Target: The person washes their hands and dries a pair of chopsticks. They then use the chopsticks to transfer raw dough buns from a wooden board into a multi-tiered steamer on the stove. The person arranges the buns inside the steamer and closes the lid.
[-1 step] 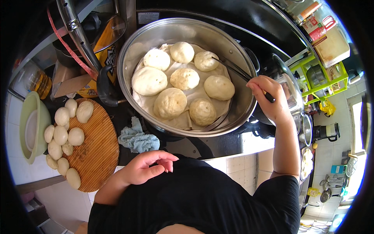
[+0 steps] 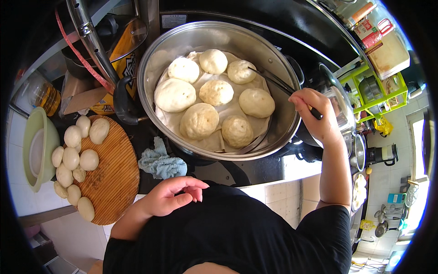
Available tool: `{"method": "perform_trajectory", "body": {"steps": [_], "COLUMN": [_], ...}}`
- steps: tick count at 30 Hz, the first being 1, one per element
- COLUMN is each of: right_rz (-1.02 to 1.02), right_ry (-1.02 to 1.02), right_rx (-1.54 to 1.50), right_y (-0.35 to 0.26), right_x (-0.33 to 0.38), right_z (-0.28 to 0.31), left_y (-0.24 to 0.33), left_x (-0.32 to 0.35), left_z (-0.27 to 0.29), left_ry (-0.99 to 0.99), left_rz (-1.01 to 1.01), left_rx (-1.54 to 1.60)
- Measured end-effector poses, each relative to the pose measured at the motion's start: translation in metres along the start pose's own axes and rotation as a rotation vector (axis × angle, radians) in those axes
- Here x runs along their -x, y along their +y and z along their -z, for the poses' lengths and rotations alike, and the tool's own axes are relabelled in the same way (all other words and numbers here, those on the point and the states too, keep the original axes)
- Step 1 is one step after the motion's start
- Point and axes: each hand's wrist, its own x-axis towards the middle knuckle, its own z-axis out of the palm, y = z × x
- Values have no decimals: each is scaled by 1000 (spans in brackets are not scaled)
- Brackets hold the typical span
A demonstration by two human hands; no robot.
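Observation:
My right hand (image 2: 315,112) grips a pair of dark chopsticks (image 2: 276,82), whose tips touch the steamed bun (image 2: 240,73) at the far right of a large steel steamer pot (image 2: 150,102). Several other pale round buns, among them a middle one (image 2: 216,92) and a larger near one (image 2: 199,121), lie apart or nearly touching on a white cloth (image 2: 166,119) inside the pot. Several buns show small dents on top. My left hand (image 2: 171,196) is held in front of my black shirt, fingers loosely bent and apart, with nothing in it.
Left of the pot, a round wooden board (image 2: 116,173) bears several smaller buns (image 2: 70,158) beside a pale green basin (image 2: 49,146). A crumpled blue cloth (image 2: 163,160) lies by the pot's near side. A black handle (image 2: 123,98) juts out left. A green rack (image 2: 365,109) stands right.

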Motion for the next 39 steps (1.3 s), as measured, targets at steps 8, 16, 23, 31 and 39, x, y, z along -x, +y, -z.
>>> {"method": "perform_trajectory", "body": {"steps": [8,16,23,31,39], "right_rz": [-271,51,-230,-371,-398], "right_ry": [-112,-114,105,229,200], "right_rx": [-142,-3,-209,-435,-447], "right_y": [1,13,19,25,24], "right_x": [-21,-25,-2,7,12], "right_z": [18,-5,-12,-20,-14], "left_y": [-1,-1,-2,-1,-3], "left_x": [0,2,4,-1,-2], "left_z": [0,-1,-1,-2,-1], "left_ry": [-9,4,12,-7,-10], "left_rz": [10,11,10,0,0], "left_rx": [6,24,10,11,20]}}
